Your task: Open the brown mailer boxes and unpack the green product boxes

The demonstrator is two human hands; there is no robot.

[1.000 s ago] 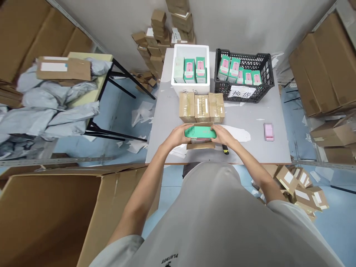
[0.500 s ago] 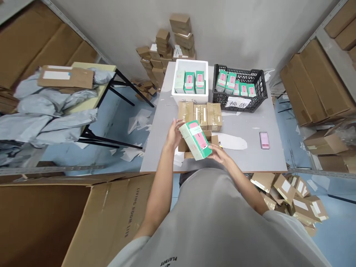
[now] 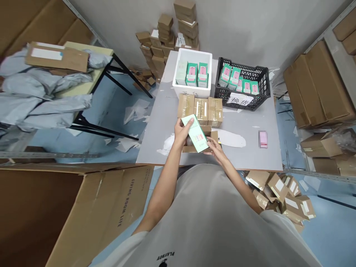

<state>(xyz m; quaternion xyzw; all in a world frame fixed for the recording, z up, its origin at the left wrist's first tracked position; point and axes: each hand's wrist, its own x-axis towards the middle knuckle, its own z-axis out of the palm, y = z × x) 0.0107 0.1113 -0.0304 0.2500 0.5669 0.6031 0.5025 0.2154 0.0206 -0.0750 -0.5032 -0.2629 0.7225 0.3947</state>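
My left hand (image 3: 182, 131) and my right hand (image 3: 214, 148) both grip a green product box (image 3: 195, 133), tilted, its pale side up. The left hand holds its upper left end, the right its lower right end. It hangs just over a small open brown carton (image 3: 209, 131) near the front edge of the grey table (image 3: 244, 155). Behind the carton stand three taped brown cartons (image 3: 200, 107) in a row.
A white foam box (image 3: 192, 70) and a black crate (image 3: 244, 83) with green boxes stand at the table's back. A pink item (image 3: 262, 139) lies to the right. A large open carton (image 3: 55, 211) stands at my left; small parcels (image 3: 280, 189) lie on the floor at right.
The green box was turned from lying flat over the carton to a tilted pose, then rolled so its pale side shows. The camera view shifted slightly.
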